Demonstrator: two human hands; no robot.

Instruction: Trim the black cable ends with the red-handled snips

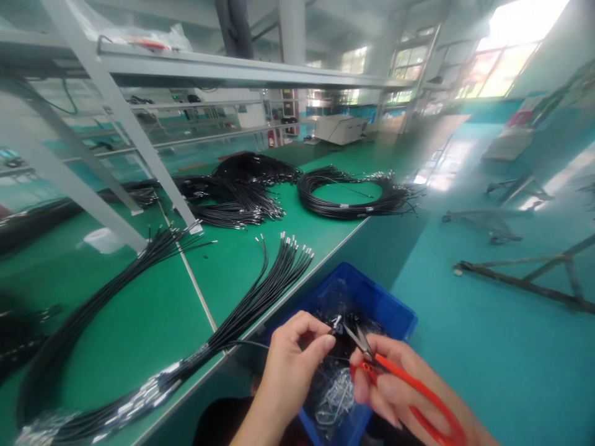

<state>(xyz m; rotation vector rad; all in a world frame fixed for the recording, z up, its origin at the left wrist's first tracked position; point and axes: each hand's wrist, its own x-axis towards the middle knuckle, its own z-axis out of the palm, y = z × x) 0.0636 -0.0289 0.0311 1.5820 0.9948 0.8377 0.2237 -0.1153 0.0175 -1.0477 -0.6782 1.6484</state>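
My left hand [297, 353] pinches the end of a black cable [251, 342] between thumb and forefinger, over a blue bin. A small pale tip [336, 321] sticks out past the fingers. In my right hand [395, 378] is a pair of red-handled scissors [418, 387], blades slightly apart and pointing toward the cable tip. The pinched cable runs left to a bundle of black cables [264, 291] with silvery ends, wrapped partway in clear plastic, lying on the green table [134, 328]. Whether the blades touch the cable cannot be told.
The blue bin [402, 310] below my hands holds clear plastic and dark scraps. Farther back on the table lie a coiled cable bundle [344, 209] and more black cables [242, 198]. A grey shelf frame [125, 136] rises at left; a wheeled metal stand [525, 282] is at right.
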